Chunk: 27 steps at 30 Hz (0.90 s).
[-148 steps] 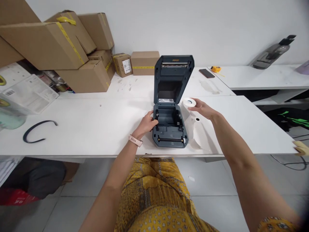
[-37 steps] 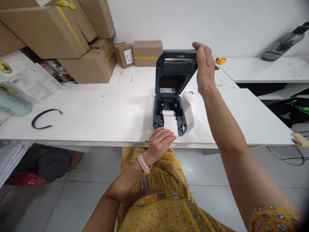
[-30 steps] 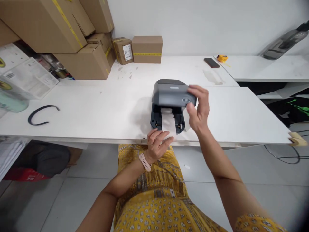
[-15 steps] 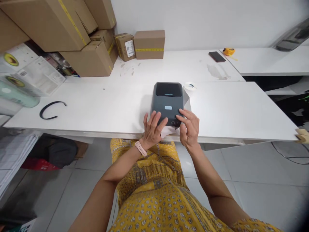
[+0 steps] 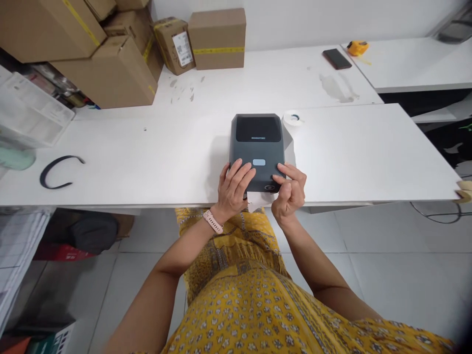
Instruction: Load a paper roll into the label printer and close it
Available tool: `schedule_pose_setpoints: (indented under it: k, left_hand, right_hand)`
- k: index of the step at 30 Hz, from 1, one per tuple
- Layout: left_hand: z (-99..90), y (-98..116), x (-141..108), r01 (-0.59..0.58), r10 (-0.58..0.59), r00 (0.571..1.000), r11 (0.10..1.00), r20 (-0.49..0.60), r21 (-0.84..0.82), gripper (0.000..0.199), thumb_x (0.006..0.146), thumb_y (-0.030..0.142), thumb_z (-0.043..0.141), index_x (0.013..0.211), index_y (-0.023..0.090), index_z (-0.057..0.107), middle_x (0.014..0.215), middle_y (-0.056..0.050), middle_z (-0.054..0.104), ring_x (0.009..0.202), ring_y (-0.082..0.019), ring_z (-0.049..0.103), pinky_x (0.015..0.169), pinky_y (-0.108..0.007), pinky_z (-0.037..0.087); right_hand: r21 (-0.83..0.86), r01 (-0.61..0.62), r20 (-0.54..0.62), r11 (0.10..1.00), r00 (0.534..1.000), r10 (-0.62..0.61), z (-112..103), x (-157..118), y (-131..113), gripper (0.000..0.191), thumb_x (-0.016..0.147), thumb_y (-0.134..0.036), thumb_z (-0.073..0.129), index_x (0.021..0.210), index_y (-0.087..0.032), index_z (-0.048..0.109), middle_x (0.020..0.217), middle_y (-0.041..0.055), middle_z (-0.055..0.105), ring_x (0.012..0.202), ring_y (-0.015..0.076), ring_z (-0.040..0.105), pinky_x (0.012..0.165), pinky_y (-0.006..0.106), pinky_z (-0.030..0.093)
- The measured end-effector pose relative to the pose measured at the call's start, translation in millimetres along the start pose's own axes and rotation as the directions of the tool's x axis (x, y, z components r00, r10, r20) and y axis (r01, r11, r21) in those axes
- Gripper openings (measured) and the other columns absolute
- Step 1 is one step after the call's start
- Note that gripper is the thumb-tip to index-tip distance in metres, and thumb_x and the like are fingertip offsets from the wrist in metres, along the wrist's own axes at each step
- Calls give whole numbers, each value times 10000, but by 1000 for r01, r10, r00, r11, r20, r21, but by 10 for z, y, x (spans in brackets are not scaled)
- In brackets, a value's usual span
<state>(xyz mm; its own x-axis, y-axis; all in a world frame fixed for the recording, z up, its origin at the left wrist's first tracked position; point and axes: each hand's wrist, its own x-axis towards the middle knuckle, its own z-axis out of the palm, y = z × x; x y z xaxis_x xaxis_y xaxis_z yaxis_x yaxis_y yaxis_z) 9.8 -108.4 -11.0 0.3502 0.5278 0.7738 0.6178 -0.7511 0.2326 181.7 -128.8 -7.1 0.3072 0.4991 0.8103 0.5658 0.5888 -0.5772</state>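
A dark grey device (image 5: 258, 150) with a black panel and a light blue button stands near the white table's front edge. My left hand (image 5: 235, 184) rests on its lower left part, holding nothing, fingers lying side by side on the cover. On the lower right part are the fingertips of my right hand (image 5: 290, 191); its fingers are bent, and whether anything small is between them is hidden. White paper (image 5: 260, 199) pokes out below the front of the device, between my hands. Behind its right side lies a white roll (image 5: 293, 118).
Cardboard boxes (image 5: 217, 39) stand at the back left. A black curved band (image 5: 61, 172) lies at the left of the white table (image 5: 177, 147). Further back on the right are a phone (image 5: 337, 58) and a yellow tape measure (image 5: 357, 47).
The view has shifted, so the boxes and band sit higher or further left. My left hand now lies flatter on the device, with its fingers closer together. The paper below the device shows more.
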Motion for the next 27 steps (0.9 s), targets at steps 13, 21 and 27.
schedule_pose_setpoints:
  k: [13, 21, 27]
  left_hand:
    - [-69, 156, 74, 15, -10, 998, 997, -68, 72, 624, 1060, 568, 420, 1507, 139, 501, 1421, -195, 662, 1495, -309, 499, 1249, -503, 372]
    - [-270, 570, -199, 92, -69, 991, 971, -111, 221, 86, 954, 327, 717, 927, 280, 784, 1041, -83, 742, 1072, -246, 637, 1004, -452, 528]
    - [-310, 568, -155, 75, -71, 997, 990, -42, 119, 219, 974, 186, 648, 834, 275, 791, 818, -52, 716, 895, -213, 614, 856, -399, 540]
  right_hand:
    - [22, -92, -21, 996, 995, 93, 43, 41, -96, 333, 1063, -306, 408, 958, -282, 723, 1168, 84, 773, 1213, 292, 703, 1057, 618, 572]
    - [-30, -125, 113, 992, 985, 127, -101, 114, -175, 308, 1062, -314, 438, 1005, -272, 738, 1210, 92, 782, 1251, 268, 699, 1066, 548, 577]
    - [-69, -96, 127, 993, 986, 104, -128, 142, -176, 292, 1058, -285, 444, 1002, -273, 731, 1209, 89, 786, 1249, 268, 703, 1043, 532, 584]
